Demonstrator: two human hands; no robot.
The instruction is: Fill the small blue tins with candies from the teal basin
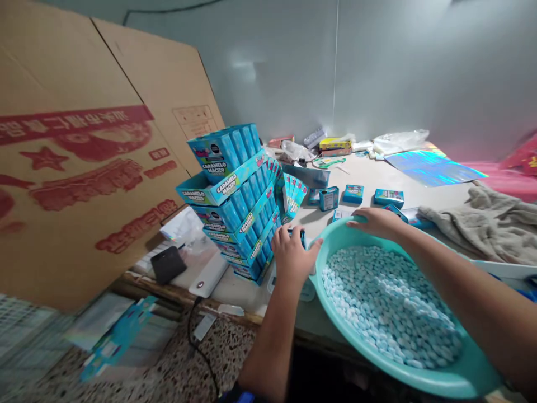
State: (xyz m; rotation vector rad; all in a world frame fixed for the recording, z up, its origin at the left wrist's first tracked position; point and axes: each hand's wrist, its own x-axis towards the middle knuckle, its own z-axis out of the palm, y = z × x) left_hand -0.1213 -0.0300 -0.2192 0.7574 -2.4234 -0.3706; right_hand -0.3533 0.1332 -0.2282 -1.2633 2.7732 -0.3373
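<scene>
My right hand (377, 222) reaches over the far rim of a turquoise plastic basin (344, 330), with its fingers curled on the edge. Many small pale-blue candies (390, 302) lie in the basin. Left of it, my left hand (289, 254) has its thumb and fingers apart, the thumb close to the basin's rim. Just behind those fingers shows part of a small blue box (302, 239); whether they touch is hidden. A tall stack of blue candy display boxes (235, 196) stands beside my left hand. A clear plastic container (307, 291) sits under that hand.
Small blue boxes (353, 193) lie behind the basin, near a fan of blue cards (293, 193). A grey cloth (482, 224) is at right. A large cardboard carton (84, 140) rises at left. A white power bank-like device (207, 277) and cable lie near the table edge.
</scene>
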